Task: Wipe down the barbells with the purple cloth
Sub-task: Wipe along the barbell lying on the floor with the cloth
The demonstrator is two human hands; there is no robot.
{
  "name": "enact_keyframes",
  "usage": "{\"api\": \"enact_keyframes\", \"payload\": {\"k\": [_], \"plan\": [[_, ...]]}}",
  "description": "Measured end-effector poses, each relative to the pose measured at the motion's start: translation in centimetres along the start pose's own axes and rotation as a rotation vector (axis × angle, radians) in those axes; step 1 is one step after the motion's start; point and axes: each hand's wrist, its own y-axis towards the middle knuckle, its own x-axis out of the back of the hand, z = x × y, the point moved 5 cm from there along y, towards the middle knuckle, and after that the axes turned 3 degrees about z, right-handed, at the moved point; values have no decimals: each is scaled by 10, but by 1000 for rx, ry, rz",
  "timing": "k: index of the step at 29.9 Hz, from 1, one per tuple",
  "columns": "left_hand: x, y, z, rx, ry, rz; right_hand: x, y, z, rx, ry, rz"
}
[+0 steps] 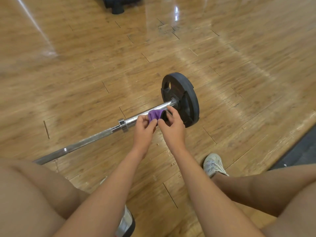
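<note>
Seemingly early: left hand (145, 132) and right hand (172, 129) both pinch the purple cloth (154, 115) over the barbell sleeve (133, 119) (knurled shaft probably left to do).

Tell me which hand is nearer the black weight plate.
Right. The right hand rests on the barbell just short of the weight plate; the left hand pinches the purple cloth farther back, toward the collar.

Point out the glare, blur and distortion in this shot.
Head view: glare blooms white on the wooden floor at top right, a pale streak upper left; its edges smear and boards bend; the barbell, purple cloth, left hand and right hand at centre are sharp.
</note>
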Motion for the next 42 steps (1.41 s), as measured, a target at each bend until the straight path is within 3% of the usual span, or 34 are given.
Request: {"api": "enact_keyframes", "payload": {"k": [7,12,16,24,31,37,42], "plan": [[13,-7,1,48,69,-7,-5,-5,5,-189,216,287],[9,-10,-5,90,-38,23,24,3,2,-103,-34,176],[-13,-19,-15,141,-51,145,38,-5,-6,-140,-1,278],[-85,-33,-32,33,179,354,97,-25,-7,-80,269,-27],[-177,-45,-22,-42,349,668,185,-58,-8,-53,87,-297],[-248,-84,30,198,270,871,242,-113,-44,-161,124,-626],[-297,-132,53,299,248,1079,275,-174,-62,-177,240,-895]]}}
